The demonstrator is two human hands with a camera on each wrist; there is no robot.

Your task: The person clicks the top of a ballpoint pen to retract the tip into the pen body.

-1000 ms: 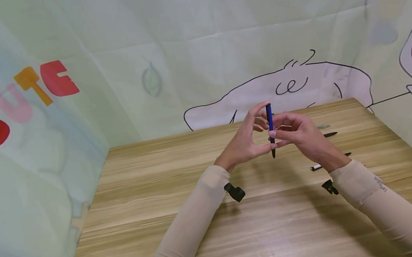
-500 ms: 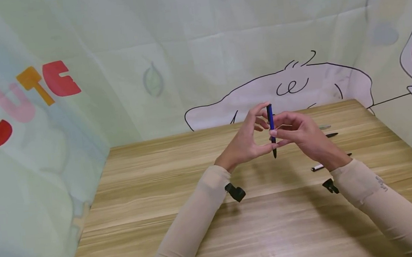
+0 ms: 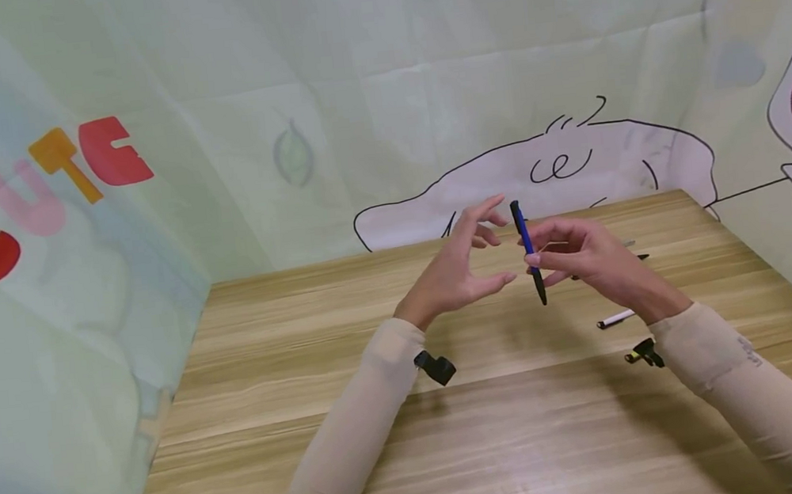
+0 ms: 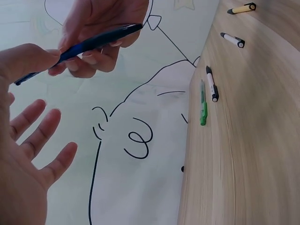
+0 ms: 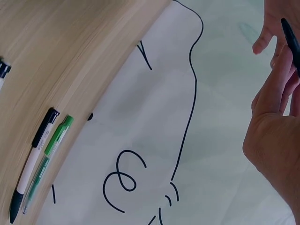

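Note:
In the head view my right hand (image 3: 593,256) pinches a blue and black pen (image 3: 525,238) between thumb and fingers, above the table. The pen leans, its dark tip pointing down. My left hand (image 3: 445,276) is just left of it, thumb and fingers spread, with a gap to the pen. From the left wrist, the pen (image 4: 96,42) crosses behind the left thumb (image 4: 30,58), and the other left fingers stand apart. At the right edge of the right wrist view, only the pen's dark end (image 5: 291,40) shows beyond the right hand (image 5: 274,131).
On the table's (image 3: 296,400) right side lie several pens: a green one (image 4: 203,105), a white and black one (image 4: 212,84), another white one (image 4: 232,40) and a yellow one (image 4: 241,8). A printed cloth wall (image 3: 249,134) rises behind the table.
My left hand has let go of the pen's ends and drawn back left. The pen, held by the right hand alone, has gone from upright to tilted, its tip swinging right.

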